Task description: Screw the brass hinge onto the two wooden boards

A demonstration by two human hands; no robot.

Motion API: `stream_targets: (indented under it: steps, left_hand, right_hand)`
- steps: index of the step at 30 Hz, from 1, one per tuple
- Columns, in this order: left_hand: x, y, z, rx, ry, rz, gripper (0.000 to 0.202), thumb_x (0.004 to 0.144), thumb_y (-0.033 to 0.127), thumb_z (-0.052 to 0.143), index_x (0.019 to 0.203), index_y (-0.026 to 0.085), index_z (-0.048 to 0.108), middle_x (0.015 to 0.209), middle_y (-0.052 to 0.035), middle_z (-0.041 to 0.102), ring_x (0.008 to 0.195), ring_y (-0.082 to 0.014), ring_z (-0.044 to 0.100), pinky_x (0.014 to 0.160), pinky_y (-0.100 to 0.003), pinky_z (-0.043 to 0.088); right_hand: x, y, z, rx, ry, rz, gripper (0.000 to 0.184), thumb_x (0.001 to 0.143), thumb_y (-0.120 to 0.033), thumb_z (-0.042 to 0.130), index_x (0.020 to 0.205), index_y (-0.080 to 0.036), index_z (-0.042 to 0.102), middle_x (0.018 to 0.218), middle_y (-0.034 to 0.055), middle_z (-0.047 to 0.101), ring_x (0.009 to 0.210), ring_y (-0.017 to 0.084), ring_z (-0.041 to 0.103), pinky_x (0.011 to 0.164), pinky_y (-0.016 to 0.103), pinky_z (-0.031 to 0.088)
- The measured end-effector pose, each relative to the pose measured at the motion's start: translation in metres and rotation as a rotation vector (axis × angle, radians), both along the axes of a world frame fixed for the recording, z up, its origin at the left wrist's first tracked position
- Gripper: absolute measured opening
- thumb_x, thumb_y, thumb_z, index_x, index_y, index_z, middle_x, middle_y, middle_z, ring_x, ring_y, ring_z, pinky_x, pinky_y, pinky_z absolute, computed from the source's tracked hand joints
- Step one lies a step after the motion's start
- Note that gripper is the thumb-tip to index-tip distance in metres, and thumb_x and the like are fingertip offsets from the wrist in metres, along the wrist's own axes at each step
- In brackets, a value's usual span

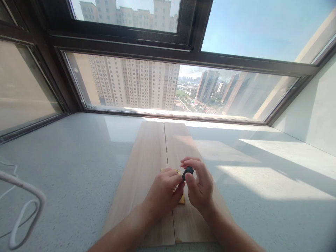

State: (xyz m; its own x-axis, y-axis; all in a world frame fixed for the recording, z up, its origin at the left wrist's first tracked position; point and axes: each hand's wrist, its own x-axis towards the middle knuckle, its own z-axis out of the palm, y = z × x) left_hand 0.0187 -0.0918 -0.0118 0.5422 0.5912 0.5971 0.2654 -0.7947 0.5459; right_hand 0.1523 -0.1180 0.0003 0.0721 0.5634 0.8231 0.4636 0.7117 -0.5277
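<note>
Two pale wooden boards (141,161) lie side by side, a narrow seam between them. Across that seam sits a gold-coloured metal plate (182,199), hinge-like, mostly covered by my hands. My left hand (165,187) rests over the plate and pinches the lower left end of a small black knob-shaped piece (188,171). Around the upper end of this piece curve the thumb and fingers of my right hand (201,183), its thumb against the side. The black piece is tilted, and its lower tip is hidden by my left fingers.
The boards lie on a speckled white sill (78,182) under dark-framed windows (168,117). At the left edge a white bent rod or cable (39,199) juts in, with thinner wires. A white wall (320,115) bounds the right side.
</note>
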Motion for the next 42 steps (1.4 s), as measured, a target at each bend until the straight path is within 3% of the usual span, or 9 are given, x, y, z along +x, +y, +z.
stream_targets:
  steps: [4,19,26,33,36,42]
  left_hand:
    - [-0.0001,-0.0002,-0.0008,-0.011,0.006,0.015,0.015,0.083,0.012,0.051,0.069,0.016,0.050,0.071,-0.0035,0.059,0.068,-0.0158,0.050,0.062,-0.025,0.037]
    - [-0.0012,-0.0013,0.0017,0.007,-0.042,0.018,0.013,0.089,0.017,0.051,0.079,0.016,0.060,0.076,-0.0058,0.064,0.072,-0.0175,0.055,0.064,-0.027,0.041]
    - [0.0009,-0.0023,0.0022,-0.021,-0.012,-0.019,0.014,0.087,0.013,0.049,0.077,0.015,0.059,0.078,-0.0070,0.064,0.073,-0.0182,0.056,0.066,-0.028,0.043]
    - [-0.0016,-0.0025,0.0034,0.034,-0.055,-0.007,0.015,0.089,0.016,0.049,0.079,0.017,0.059,0.075,-0.0054,0.064,0.070,-0.0172,0.054,0.064,-0.027,0.041]
    - [-0.0010,-0.0025,0.0018,0.048,-0.065,-0.029,0.017,0.088,0.013,0.046,0.076,0.016,0.057,0.075,-0.0058,0.064,0.071,-0.0172,0.054,0.064,-0.027,0.042]
    - [0.0011,-0.0025,-0.0014,0.045,0.011,0.012,0.016,0.085,0.014,0.047,0.072,0.016,0.056,0.072,-0.0050,0.062,0.070,-0.0170,0.053,0.064,-0.028,0.042]
  right_hand:
    - [-0.0010,-0.0012,0.0012,-0.011,-0.010,-0.008,0.023,0.095,-0.017,0.040,0.104,-0.020,0.061,0.098,0.0065,0.063,0.092,0.019,0.060,0.079,0.033,0.048]
    - [-0.0042,-0.0016,0.0041,-0.002,-0.018,-0.009,0.006,0.088,-0.018,0.054,0.093,-0.021,0.052,0.088,0.0044,0.057,0.081,0.018,0.057,0.071,0.033,0.046]
    - [-0.0018,-0.0027,0.0026,-0.015,-0.036,0.020,0.021,0.090,-0.020,0.048,0.109,-0.019,0.058,0.100,0.0084,0.059,0.089,0.021,0.058,0.075,0.035,0.048]
    - [-0.0030,-0.0026,0.0050,-0.021,-0.019,0.019,0.007,0.087,-0.018,0.054,0.094,-0.020,0.055,0.091,0.0053,0.058,0.083,0.019,0.058,0.072,0.033,0.047]
    - [-0.0020,-0.0027,0.0053,-0.018,-0.006,0.016,0.009,0.084,-0.019,0.059,0.090,-0.020,0.053,0.090,0.0048,0.057,0.082,0.019,0.057,0.071,0.034,0.047]
    - [-0.0010,-0.0048,0.0036,-0.032,-0.011,0.028,0.022,0.093,-0.023,0.045,0.109,-0.020,0.059,0.100,0.0093,0.059,0.087,0.021,0.058,0.073,0.037,0.048]
